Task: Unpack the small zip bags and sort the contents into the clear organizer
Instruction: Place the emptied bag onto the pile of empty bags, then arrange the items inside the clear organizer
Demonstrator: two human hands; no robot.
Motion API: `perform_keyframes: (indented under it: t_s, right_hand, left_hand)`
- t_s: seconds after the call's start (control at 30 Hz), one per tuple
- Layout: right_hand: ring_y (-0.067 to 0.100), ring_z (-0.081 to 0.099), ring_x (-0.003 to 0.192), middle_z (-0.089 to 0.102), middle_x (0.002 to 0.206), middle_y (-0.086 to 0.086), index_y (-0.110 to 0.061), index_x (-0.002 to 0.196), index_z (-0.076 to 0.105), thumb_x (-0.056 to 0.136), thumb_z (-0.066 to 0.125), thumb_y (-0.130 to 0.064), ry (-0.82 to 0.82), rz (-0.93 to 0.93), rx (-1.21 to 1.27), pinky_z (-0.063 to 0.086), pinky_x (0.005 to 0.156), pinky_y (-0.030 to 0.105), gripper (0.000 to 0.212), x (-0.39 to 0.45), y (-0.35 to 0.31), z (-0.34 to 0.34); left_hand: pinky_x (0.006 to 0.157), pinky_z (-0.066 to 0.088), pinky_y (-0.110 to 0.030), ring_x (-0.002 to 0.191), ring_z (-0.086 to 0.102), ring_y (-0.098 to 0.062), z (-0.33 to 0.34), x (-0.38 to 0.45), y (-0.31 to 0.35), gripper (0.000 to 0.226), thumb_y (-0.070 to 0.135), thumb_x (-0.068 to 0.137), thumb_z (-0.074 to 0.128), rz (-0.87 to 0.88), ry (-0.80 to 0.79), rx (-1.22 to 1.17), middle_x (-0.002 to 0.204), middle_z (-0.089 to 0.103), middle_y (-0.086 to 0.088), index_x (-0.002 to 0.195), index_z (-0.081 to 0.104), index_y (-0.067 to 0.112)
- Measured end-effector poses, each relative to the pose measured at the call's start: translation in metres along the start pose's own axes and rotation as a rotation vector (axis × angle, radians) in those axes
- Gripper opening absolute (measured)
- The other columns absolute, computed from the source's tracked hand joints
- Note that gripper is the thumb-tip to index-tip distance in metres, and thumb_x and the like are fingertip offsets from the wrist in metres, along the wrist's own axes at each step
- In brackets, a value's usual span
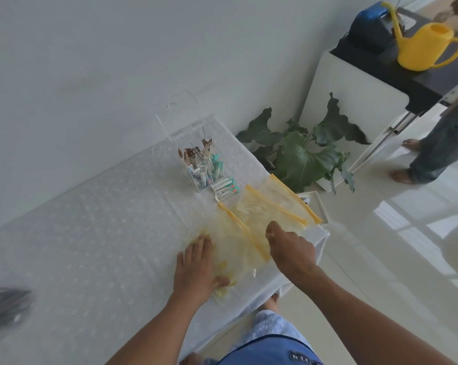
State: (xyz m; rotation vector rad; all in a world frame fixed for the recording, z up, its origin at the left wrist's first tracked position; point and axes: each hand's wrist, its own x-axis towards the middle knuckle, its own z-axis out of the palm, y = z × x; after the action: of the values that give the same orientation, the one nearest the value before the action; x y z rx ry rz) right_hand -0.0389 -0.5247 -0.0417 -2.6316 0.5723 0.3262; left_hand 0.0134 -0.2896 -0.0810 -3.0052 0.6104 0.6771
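Several yellow-edged clear zip bags lie flat near the table's right end. My left hand (197, 264) presses flat on the nearest zip bag (233, 246). My right hand (288, 248) has its fingers curled at that bag's yellow zip strip, apparently pinching it. Two more zip bags (272, 204) overlap behind it. The clear organizer (196, 156) stands farther back with its lid up, holding brown sachets, teal packets and small tubes. A white and green packet (224, 189) lies just in front of the organizer.
The white eyelet tablecloth (104, 219) covers the table, whose right edge is beside my right hand. A dark blurred object (7, 304) lies at the left. A potted plant (307, 151), a white cabinet with a yellow watering can (428, 46) and another person's legs (433, 154) are to the right.
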Motion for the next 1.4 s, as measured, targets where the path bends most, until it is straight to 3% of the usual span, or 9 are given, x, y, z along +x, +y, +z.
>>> perform_keyframes:
  t_s: [0.13,0.23,0.37,0.5,0.63,0.93,1.1,1.23,1.4]
  right_hand:
    - [0.015,0.062,0.075,0.069,0.089,-0.007,-0.032,0.102,0.056,0.106,0.043,-0.036,0.257,-0.059,0.073,0.058,0.063,0.035,0.014,0.000,0.007,0.004]
    - [0.021,0.059,0.073,0.068,0.089,-0.001,-0.019,0.096,0.071,0.099,0.062,-0.022,0.570,-0.508,0.119,0.048,0.061,0.038,0.010,-0.013,-0.014,0.004]
    - [0.021,0.057,0.073,0.069,0.099,-0.001,-0.021,0.104,0.073,0.092,0.066,-0.019,0.430,-0.941,-0.047,0.040,0.063,0.037,0.014,-0.015,-0.053,0.019]
    - [0.030,0.061,0.105,0.055,0.136,0.005,-0.028,0.145,0.046,0.098,0.056,-0.037,0.051,-0.632,-0.281,0.047,0.083,0.043,0.048,0.020,-0.059,0.031]
    - [0.030,0.050,0.117,0.039,0.146,0.004,-0.024,0.150,0.032,0.104,0.043,-0.038,-0.173,-0.456,-0.374,0.045,0.094,0.045,0.050,0.042,-0.042,0.032]
    - [0.028,0.045,0.123,0.031,0.150,-0.005,-0.033,0.151,0.031,0.101,0.048,-0.036,-0.241,-0.329,-0.343,0.044,0.098,0.046,0.052,0.044,-0.045,0.041]
    - [0.023,0.050,0.122,0.038,0.149,-0.012,-0.042,0.148,0.039,0.098,0.053,-0.042,-0.222,-0.298,-0.372,0.040,0.097,0.044,0.052,0.046,-0.049,0.035]
    - [0.021,0.054,0.120,0.044,0.147,-0.016,-0.043,0.144,0.046,0.097,0.054,-0.044,-0.194,-0.290,-0.389,0.038,0.094,0.042,0.047,0.046,-0.053,0.033]
    - [0.019,0.063,0.109,0.057,0.139,-0.019,-0.043,0.134,0.059,0.096,0.054,-0.050,-0.125,-0.318,-0.383,0.038,0.086,0.040,0.038,0.042,-0.051,0.030]
  left_hand:
    - [0.123,0.022,-0.047,0.153,0.016,-0.029,-0.001,0.003,0.002,0.118,0.079,0.074,0.062,-0.010,-0.038,-0.029,0.169,0.009,-0.004,0.160,0.010,0.018]
    - [0.123,0.021,-0.046,0.153,0.015,-0.029,-0.004,0.005,0.006,0.119,0.079,0.073,0.064,-0.035,-0.057,-0.022,0.168,0.010,-0.004,0.160,0.010,0.019]
    - [0.121,0.024,-0.042,0.153,0.016,-0.028,0.000,0.008,0.009,0.113,0.075,0.074,0.064,-0.040,-0.017,-0.043,0.168,0.014,-0.004,0.160,0.014,0.019]
    - [0.125,0.020,-0.042,0.155,0.011,-0.026,0.002,0.012,0.007,0.126,0.082,0.068,0.064,-0.060,-0.062,-0.087,0.168,0.010,-0.004,0.160,0.007,0.018]
    - [0.123,0.021,-0.041,0.152,0.016,-0.027,0.000,0.007,0.005,0.122,0.073,0.067,0.074,-0.074,-0.026,-0.160,0.167,0.013,0.000,0.159,0.013,0.022]
    - [0.122,0.022,-0.031,0.145,0.026,-0.012,0.024,-0.020,-0.004,0.100,0.059,0.068,0.080,-0.084,0.148,-0.573,0.158,0.027,0.010,0.151,0.037,0.022]
    - [0.106,0.040,-0.024,0.130,0.051,-0.011,0.007,-0.020,-0.019,0.050,0.038,0.086,0.069,-0.259,0.221,-0.962,0.134,0.052,0.010,0.133,0.057,0.024]
    - [0.101,0.049,-0.038,0.123,0.055,-0.020,-0.022,0.019,-0.056,0.035,0.032,0.093,0.065,-0.429,0.363,-0.778,0.128,0.059,0.002,0.127,0.062,0.022]
    - [0.118,0.034,-0.050,0.144,0.037,-0.034,-0.020,0.067,-0.102,0.048,0.031,0.098,0.056,-0.536,0.392,-0.454,0.153,0.046,-0.012,0.141,0.051,0.010]
